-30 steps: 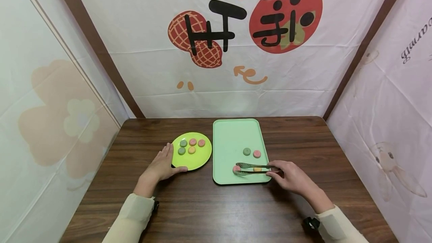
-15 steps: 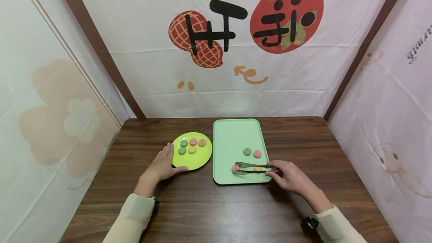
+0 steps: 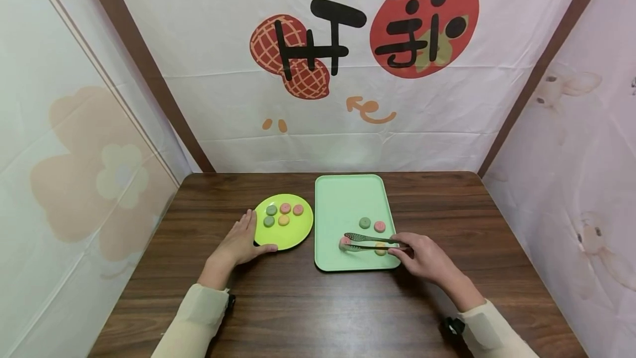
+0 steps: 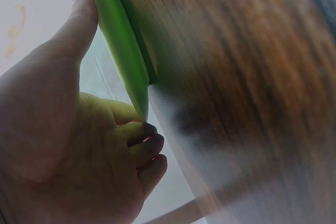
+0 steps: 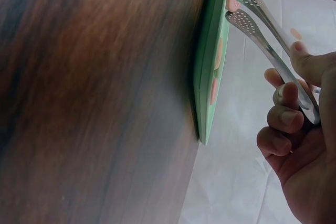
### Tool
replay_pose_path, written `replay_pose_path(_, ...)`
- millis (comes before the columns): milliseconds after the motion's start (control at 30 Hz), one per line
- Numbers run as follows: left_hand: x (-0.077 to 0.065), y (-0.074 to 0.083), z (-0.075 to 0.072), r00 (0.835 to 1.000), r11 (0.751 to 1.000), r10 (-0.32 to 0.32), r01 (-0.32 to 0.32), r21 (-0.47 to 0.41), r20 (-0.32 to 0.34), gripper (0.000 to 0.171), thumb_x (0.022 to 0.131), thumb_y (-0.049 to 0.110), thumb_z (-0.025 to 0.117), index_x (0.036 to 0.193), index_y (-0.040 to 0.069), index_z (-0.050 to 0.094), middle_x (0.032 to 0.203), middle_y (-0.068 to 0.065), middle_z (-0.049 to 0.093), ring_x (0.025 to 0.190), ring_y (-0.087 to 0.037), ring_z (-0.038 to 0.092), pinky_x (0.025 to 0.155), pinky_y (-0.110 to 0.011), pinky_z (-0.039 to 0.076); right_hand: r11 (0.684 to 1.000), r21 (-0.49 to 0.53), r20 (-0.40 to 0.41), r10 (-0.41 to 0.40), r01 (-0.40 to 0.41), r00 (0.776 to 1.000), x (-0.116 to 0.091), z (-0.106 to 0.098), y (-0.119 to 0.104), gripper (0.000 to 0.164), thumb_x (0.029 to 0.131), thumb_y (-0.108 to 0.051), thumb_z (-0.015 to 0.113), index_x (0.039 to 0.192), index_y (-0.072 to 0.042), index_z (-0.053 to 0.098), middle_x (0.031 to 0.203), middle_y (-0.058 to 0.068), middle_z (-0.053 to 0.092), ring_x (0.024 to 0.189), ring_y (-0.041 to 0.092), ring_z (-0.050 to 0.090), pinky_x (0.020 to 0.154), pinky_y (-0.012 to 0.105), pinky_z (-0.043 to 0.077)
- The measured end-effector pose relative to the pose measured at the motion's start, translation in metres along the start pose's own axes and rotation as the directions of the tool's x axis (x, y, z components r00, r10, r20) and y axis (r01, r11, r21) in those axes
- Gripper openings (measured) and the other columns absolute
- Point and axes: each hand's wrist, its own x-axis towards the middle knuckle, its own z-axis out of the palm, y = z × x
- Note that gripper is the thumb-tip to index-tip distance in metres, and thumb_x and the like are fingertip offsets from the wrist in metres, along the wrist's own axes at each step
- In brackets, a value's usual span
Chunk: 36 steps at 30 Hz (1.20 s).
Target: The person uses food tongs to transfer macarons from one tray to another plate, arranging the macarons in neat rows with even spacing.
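Observation:
My right hand (image 3: 422,256) grips metal tongs (image 3: 370,238) with perforated tips, reaching over the pale green tray (image 3: 343,192). Between the tips is a small round pink macaron-like piece (image 5: 232,2), close over the tray in the right wrist view. A yellow piece (image 3: 380,251) lies under the tong arms, partly hidden; a green piece (image 3: 365,222) and another pink one (image 3: 380,226) sit farther back on the tray. My left hand (image 3: 238,242) has its fingers extended along the left rim of the yellow-green plate (image 3: 298,236), thumb at the near rim (image 4: 113,30).
Several green, pink and yellow pieces (image 3: 284,220) lie on the plate, which stands just left of the tray. The brown wooden table (image 3: 298,314) runs back to a white printed curtain (image 3: 223,109), with more curtain at both sides.
The tongs have risen slightly with the pink piece between their tips, and more of the yellow piece shows. The left hand stays at the plate. The head view shifts slightly.

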Motion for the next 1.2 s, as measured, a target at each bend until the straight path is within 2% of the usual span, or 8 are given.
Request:
replay_pose_path(233,0.0,0.0,0.001,1.0,1.0,-0.003,0.003,0.005,-0.001,0.132,0.092,0.073,0.072,0.166,-0.014,0.004,0.175,-0.034,0.005,0.164,-0.047,0.009,0.134,-0.057,0.013,1.0,-0.011,-0.024,0.009,-0.01,1.0,0.003,0.003,-0.003,0.027,0.097,-0.014,0.083,0.117,0.001,0.077,0.091,-0.004,0.075,0.075,-0.005,0.064,0.065,0.026,0.061)
replay_pose_path(533,-0.001,0.001,0.0,1.0,1.0,-0.005,0.005,0.004,-0.001,0.132,0.092,0.073,0.071,0.166,-0.014,0.005,0.175,-0.034,0.006,0.164,-0.047,0.009,0.134,-0.057,0.013,0.999,-0.025,-0.067,-0.022,0.021,0.998,0.011,0.009,-0.003,0.025,0.096,-0.015,0.084,0.115,0.0,0.077,0.087,-0.008,0.071,0.073,-0.004,0.06,0.064,0.025,0.058)
replay_pose_path(767,-0.002,0.002,-0.001,1.0,1.0,-0.003,0.003,0.006,0.0,0.132,0.092,0.073,0.072,0.166,-0.014,0.005,0.175,-0.034,0.006,0.164,-0.047,0.009,0.134,-0.057,0.014,1.0,0.002,-0.07,-0.009,0.009,0.997,0.015,0.01,-0.005,0.029,0.098,-0.015,0.082,0.124,-0.004,0.077,0.087,-0.01,0.07,0.071,-0.005,0.058,0.063,0.024,0.056)
replay_pose_path(867,-0.002,0.002,-0.002,1.0,1.0,-0.003,0.003,0.002,0.001,0.132,0.092,0.072,0.072,0.166,-0.014,0.005,0.175,-0.034,0.006,0.164,-0.046,0.009,0.134,-0.056,0.014,1.0,0.001,-0.072,0.004,-0.003,0.997,0.018,0.012,-0.005,0.028,0.098,-0.016,0.081,0.123,-0.003,0.077,0.088,-0.008,0.071,0.071,-0.004,0.059,0.063,0.025,0.056)
replay_pose_path(1033,-0.003,0.002,-0.002,1.0,1.0,-0.007,0.007,-0.004,0.002,0.131,0.092,0.071,0.073,0.166,-0.014,0.005,0.175,-0.034,0.005,0.164,-0.046,0.009,0.134,-0.057,0.013,0.999,0.028,-0.069,0.036,-0.034,0.997,0.023,0.014,-0.008,0.032,0.1,-0.018,0.08,0.128,-0.003,0.076,0.107,0.003,0.08,0.078,0.0,0.068,0.067,0.026,0.06)
replay_pose_path(1133,-0.003,0.003,-0.002,1.0,1.0,-0.01,0.01,-0.011,0.001,0.131,0.093,0.069,0.073,0.166,-0.014,0.005,0.175,-0.034,0.005,0.164,-0.046,0.009,0.134,-0.057,0.013,0.998,0.047,-0.059,0.044,-0.041,0.997,0.025,0.015,-0.008,0.036,0.102,-0.018,0.078,0.134,-0.002,0.074,0.122,0.011,0.079,0.082,0.004,0.072,0.068,0.027,0.061)
replay_pose_path(1200,-0.003,0.003,-0.001,1.0,1.0,-0.012,0.012,-0.012,0.002,0.13,0.093,0.069,0.073,0.166,-0.014,0.005,0.175,-0.034,0.005,0.164,-0.046,0.008,0.134,-0.057,0.013,0.998,0.052,-0.055,0.043,-0.041,0.998,0.027,0.016,-0.008,0.037,0.102,-0.019,0.077,0.135,-0.001,0.073,0.125,0.014,0.078,0.084,0.006,0.074,0.069,0.028,0.062)
